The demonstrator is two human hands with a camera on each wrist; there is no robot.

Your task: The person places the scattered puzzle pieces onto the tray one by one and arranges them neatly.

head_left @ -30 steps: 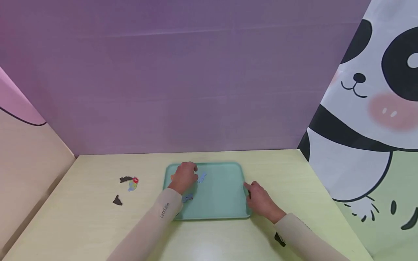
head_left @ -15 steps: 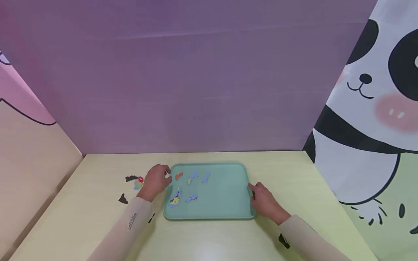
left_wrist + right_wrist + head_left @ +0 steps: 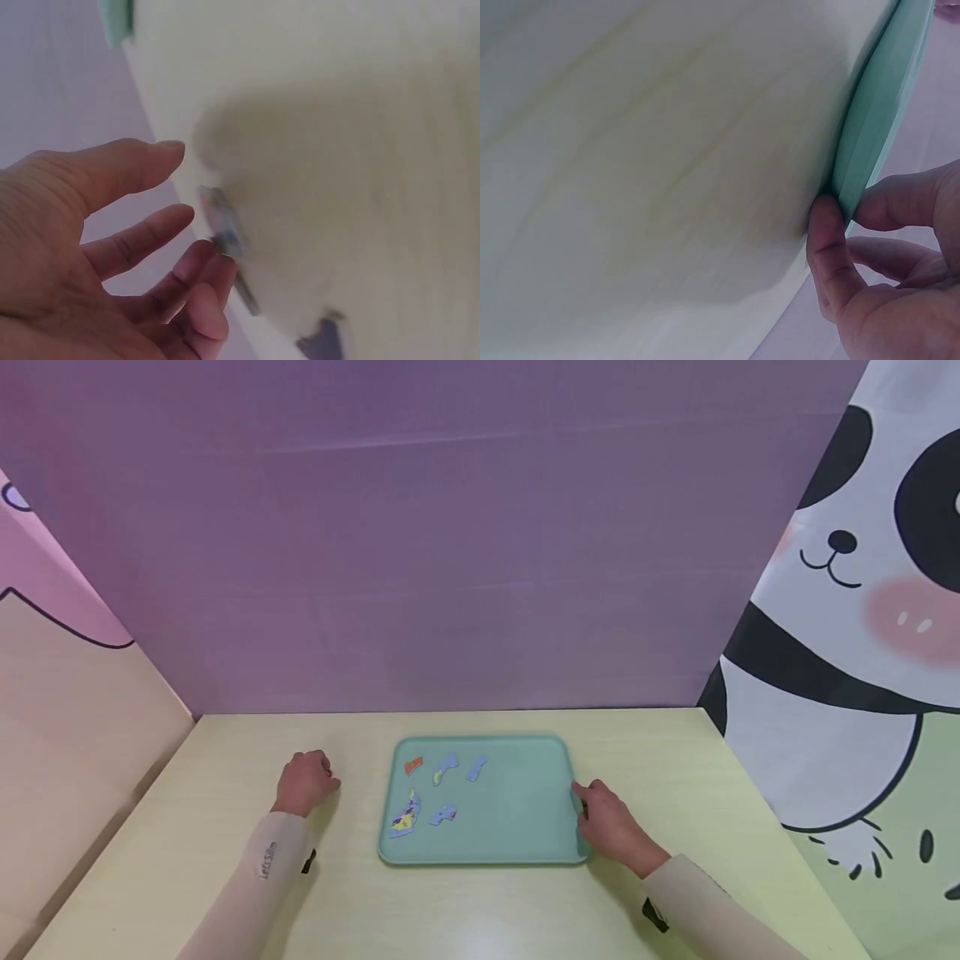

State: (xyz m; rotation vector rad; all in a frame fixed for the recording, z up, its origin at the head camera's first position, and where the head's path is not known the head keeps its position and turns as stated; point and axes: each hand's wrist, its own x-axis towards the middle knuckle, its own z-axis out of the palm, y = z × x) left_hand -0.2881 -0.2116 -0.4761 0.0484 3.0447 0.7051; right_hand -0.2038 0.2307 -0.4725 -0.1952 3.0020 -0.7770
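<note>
A mint-green tray [image 3: 517,827] lies flat on the pale table and holds several small puzzle pieces: an orange one [image 3: 412,765], a yellow-and-blue one [image 3: 405,817] and blue ones [image 3: 445,767]. My right hand [image 3: 602,817] grips the tray's right rim. In the right wrist view its thumb and fingers [image 3: 832,255] pinch the tray's edge [image 3: 870,150]. My left hand [image 3: 303,781] is on the table left of the tray and covers the loose pieces there. In the left wrist view the left hand [image 3: 187,214] has spread fingers, with a coloured piece [image 3: 220,217] at the fingertips and a dark piece [image 3: 324,343] beyond.
A purple wall stands behind the table, a beige and pink panel on the left and a panda panel [image 3: 862,610] on the right. Bare tabletop [image 3: 480,910] lies in front of the tray.
My left hand has left the tray and moved left to the loose pieces on the table, uncovering the pieces in the tray. The right hand has kept its hold on the rim.
</note>
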